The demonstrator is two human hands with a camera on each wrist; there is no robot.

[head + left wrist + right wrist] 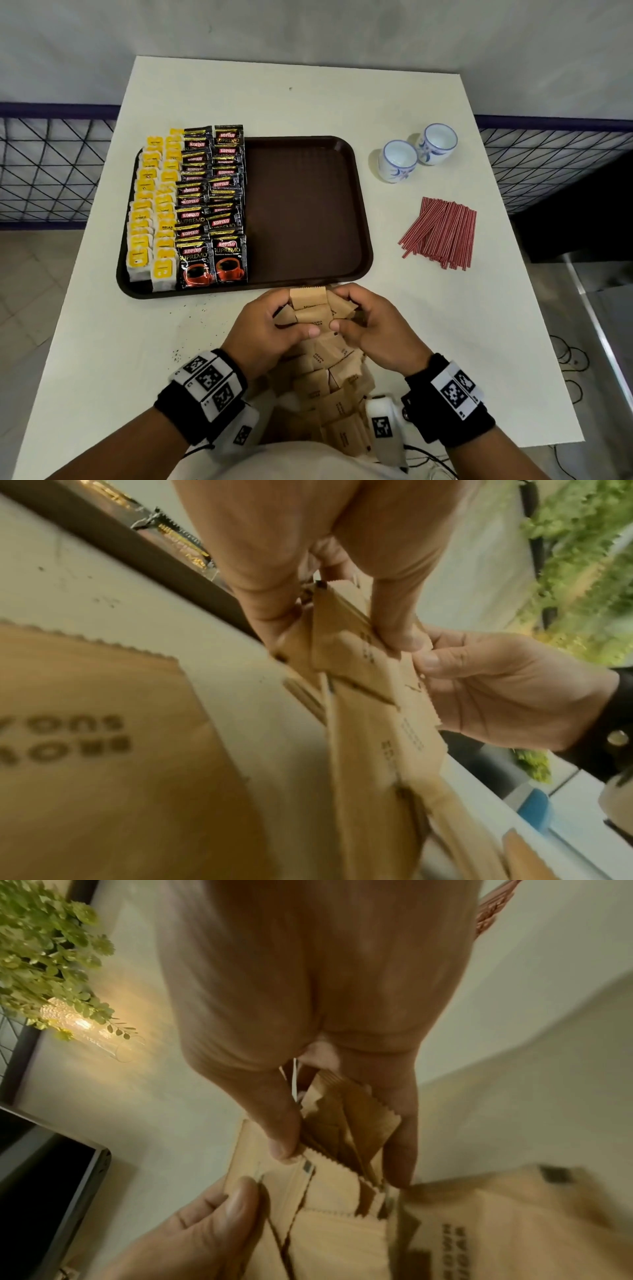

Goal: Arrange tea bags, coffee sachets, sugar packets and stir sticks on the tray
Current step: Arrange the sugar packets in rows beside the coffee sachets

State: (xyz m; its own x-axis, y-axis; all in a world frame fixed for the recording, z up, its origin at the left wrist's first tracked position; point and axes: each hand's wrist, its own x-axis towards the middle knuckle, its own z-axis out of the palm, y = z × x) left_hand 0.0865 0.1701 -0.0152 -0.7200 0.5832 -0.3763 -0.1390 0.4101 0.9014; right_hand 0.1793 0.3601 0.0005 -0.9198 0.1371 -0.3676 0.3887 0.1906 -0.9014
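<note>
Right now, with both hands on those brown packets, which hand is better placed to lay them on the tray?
Probably the left hand. It grips the sugar packets on the side nearer the coffee sachets, where the tray's bare part begins. The right hand holds the bundle's other side.

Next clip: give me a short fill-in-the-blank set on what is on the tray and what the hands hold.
1. Both hands, left hand and right hand, hold brown ____ packets.
2. The tray's bare half is on the person's ____ side.
3. The red stir sticks lie on the ____, not the tray.
4. Two ____ stand beyond the stir sticks.

Missing words: sugar; right; table; cups
</note>
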